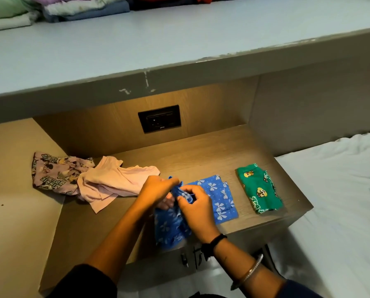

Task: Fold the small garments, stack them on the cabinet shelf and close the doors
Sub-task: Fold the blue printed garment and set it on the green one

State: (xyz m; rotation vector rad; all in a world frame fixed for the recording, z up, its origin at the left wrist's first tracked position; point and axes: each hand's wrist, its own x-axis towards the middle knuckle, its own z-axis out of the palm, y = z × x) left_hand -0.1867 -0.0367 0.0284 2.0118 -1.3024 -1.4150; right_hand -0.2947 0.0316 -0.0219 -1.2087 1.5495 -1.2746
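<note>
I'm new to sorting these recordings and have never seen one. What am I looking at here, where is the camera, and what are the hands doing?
There is no machine: a person wears a camera on the head, looking down at their own hands. The left hand and right hand together grip a blue bow-print garment above a wooden surface. On it lie a folded blue bow-print piece, a folded green cartoon piece, and, unfolded at the left, a pink garment and a patterned pink one.

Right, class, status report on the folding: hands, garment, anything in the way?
Both hands, left and right, gripping the blue bow garment. Folded blue piece and green piece alongside. Pink clothes unfolded. Nothing blocking.
</note>
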